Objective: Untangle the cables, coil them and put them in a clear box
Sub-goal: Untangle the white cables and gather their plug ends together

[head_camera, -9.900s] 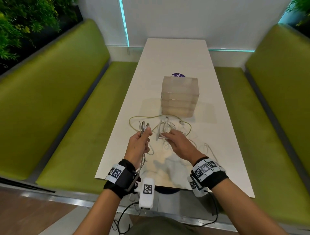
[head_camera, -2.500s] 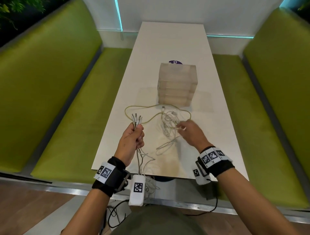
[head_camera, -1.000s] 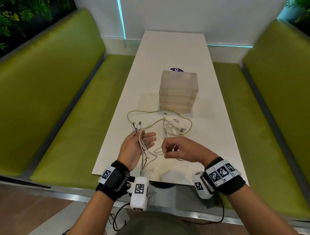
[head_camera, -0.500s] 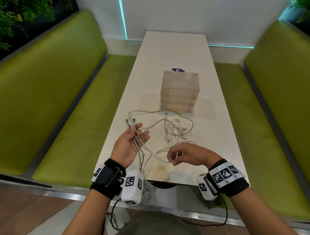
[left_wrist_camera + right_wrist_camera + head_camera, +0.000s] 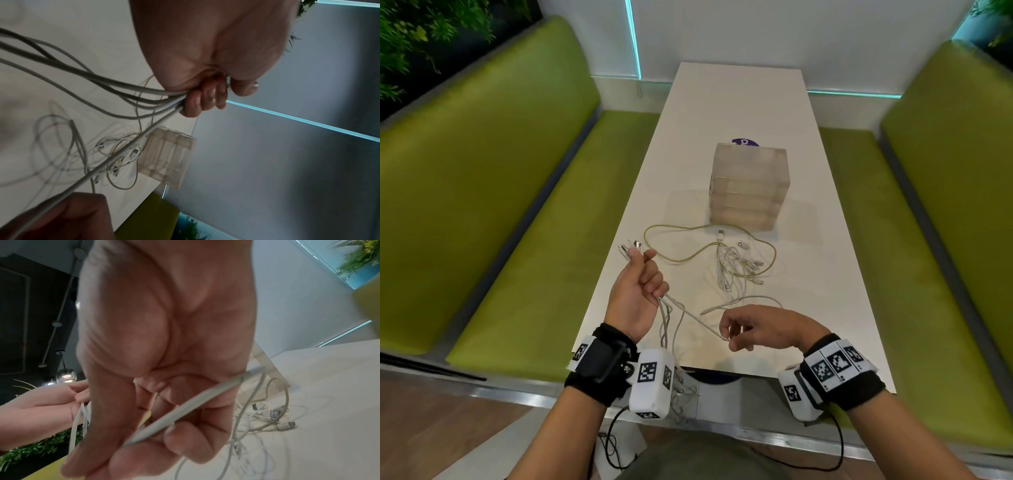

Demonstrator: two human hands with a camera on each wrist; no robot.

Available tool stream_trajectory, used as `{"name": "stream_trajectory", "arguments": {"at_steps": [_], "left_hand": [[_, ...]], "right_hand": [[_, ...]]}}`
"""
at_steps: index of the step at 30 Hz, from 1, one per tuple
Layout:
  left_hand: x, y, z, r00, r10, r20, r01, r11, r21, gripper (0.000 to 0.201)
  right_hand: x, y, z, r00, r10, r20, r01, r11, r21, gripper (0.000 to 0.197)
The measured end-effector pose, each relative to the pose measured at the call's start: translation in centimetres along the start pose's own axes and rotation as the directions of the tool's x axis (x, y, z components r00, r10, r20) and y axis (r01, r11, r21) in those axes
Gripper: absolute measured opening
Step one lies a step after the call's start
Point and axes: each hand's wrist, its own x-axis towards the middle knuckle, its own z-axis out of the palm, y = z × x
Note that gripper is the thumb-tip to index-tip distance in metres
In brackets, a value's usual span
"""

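My left hand [image 5: 642, 287] is raised over the table's near left edge and grips a bundle of white cables [image 5: 115, 87], their plugs [image 5: 630, 247] sticking out above the fist. One white cable [image 5: 693, 317] runs taut from that fist to my right hand [image 5: 736, 330], which pinches it between thumb and fingers [image 5: 170, 431]. A tangle of white cables [image 5: 736, 267] and a yellowish cable [image 5: 681, 260] lie on the table beyond both hands. The stack of clear boxes [image 5: 748, 186] stands closed behind the tangle.
The white table [image 5: 739, 99] is long and narrow, with green benches [image 5: 493, 192] on both sides. A purple round sticker [image 5: 743, 142] shows behind the boxes. Loose cable ends hang off the near table edge [image 5: 681, 387] by my left wrist.
My left hand closed from flat-fingered to a fist round the cables. My right hand drew one cable back toward me and a little right, pulling it taut.
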Motion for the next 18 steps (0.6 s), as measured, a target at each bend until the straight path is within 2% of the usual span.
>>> {"name": "stream_trajectory", "arguments": {"at_steps": [3,6,7,10,13,16,18], "left_hand": [[0.2,0.0,0.0,0.999,0.049,-0.012,-0.049,0.998,0.031,0.032],[0.5,0.8,-0.4,0.993,0.101,-0.068,-0.098,0.994,0.047,0.035],[0.6,1.2,-0.7,0.989,0.122,-0.086,-0.116,0.991,0.07,0.036],[0.8,1.9,-1.5,0.978,0.164,-0.126,-0.144,0.977,0.157,0.034],[0.3,0.9,-1.1,0.986,0.16,-0.055,-0.128,0.918,0.375,0.024],[-0.7,-1.6,0.5,0.995,0.056,0.085,-0.096,0.786,0.611,0.026],[-1.3,-3.0,1.6,0.989,0.007,0.148,-0.099,0.772,0.628,0.034]], "right_hand": [[0.0,-0.1,0.0,0.999,0.008,0.033,-0.007,1.0,-0.027,0.008],[-0.3,0.8,-0.4,0.991,0.08,0.105,-0.067,0.991,-0.117,0.011],[-0.6,1.3,-0.7,0.991,0.102,0.089,-0.09,0.987,-0.133,0.012],[-1.4,2.5,-2.5,0.989,0.051,-0.137,-0.068,0.989,-0.128,0.017],[-1.6,1.4,-3.7,0.908,-0.064,-0.413,0.072,0.997,0.003,0.024],[-0.7,-1.3,-3.3,0.86,-0.105,-0.499,0.205,0.967,0.151,0.026],[0.4,-2.8,-2.8,0.857,-0.109,-0.503,0.243,0.948,0.207,0.028]]}}
